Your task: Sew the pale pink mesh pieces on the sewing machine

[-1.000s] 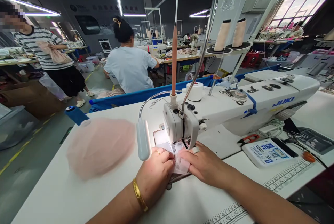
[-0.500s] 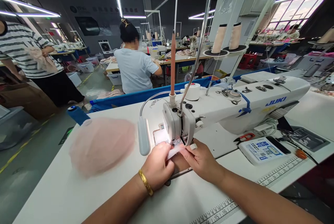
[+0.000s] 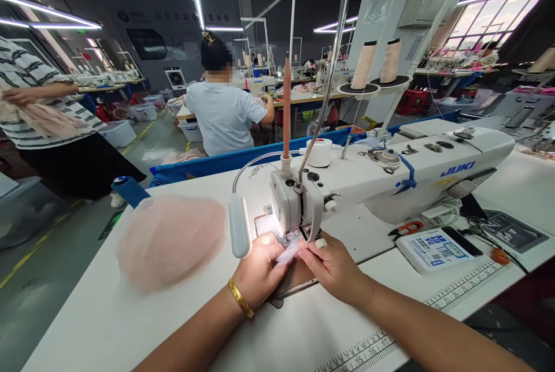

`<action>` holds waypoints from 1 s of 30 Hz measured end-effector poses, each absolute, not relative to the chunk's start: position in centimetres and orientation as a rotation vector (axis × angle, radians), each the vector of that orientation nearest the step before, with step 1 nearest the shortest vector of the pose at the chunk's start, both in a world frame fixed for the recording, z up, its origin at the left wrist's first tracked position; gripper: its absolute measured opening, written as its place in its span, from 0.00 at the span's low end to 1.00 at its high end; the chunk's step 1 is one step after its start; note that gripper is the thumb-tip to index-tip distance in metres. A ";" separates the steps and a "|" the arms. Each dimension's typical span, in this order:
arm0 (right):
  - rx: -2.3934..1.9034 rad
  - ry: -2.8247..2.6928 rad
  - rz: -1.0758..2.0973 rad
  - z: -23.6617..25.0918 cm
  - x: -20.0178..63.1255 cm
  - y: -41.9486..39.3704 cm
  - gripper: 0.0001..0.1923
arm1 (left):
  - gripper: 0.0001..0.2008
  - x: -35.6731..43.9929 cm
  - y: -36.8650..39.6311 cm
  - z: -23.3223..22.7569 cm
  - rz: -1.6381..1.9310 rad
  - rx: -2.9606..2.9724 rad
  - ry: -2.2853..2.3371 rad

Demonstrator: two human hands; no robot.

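A white JUKI sewing machine (image 3: 416,173) stands on the white table (image 3: 130,320). My left hand (image 3: 259,269) and my right hand (image 3: 332,265) together pinch a small pale pink fabric piece (image 3: 286,253) right under the needle head (image 3: 299,210), lit by a small lamp (image 3: 238,226). A gold bangle sits on my left wrist. A ring of tape is on a right-hand finger.
A stack of pink mesh pieces (image 3: 169,239) lies left of the machine. Orange snips (image 3: 407,227), a blue-white control panel (image 3: 436,248) and a phone lie to the right. Thread cones (image 3: 377,63) stand behind. A seated person (image 3: 223,112) and a standing person (image 3: 43,123) are beyond.
Both hands have moved up and closer to the needle with the fabric piece, which was flat on the bed and is now lifted between the fingers. The standing person moved left.
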State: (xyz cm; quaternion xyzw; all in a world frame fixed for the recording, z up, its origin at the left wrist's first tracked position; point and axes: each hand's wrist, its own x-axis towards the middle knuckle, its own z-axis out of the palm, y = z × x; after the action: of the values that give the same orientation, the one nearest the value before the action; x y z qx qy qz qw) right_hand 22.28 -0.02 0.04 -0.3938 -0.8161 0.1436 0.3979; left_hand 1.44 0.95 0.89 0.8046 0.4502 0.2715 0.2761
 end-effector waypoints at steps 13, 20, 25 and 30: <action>-1.078 -2.008 0.482 -0.2 22.1 0.1 0.15 | 0.09 2.2 1.0 0.5 0.698 2.173 1.284; -1.084 -1.997 0.494 -0.3 22.1 0.2 0.15 | 0.14 2.2 0.9 0.6 0.747 2.154 1.262; -1.093 -1.949 0.563 -0.3 22.1 0.1 0.15 | 0.06 2.1 1.0 0.7 0.710 2.176 1.229; -1.129 -1.912 0.642 -0.2 22.0 0.1 0.16 | 0.07 2.2 1.0 0.2 0.701 2.176 1.284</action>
State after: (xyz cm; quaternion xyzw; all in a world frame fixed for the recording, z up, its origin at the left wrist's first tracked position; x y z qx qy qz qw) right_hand 22.05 0.08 -0.25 -0.4468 -0.7570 0.2540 0.4035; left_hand 2.23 0.98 0.24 0.8021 0.4733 0.2584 0.2568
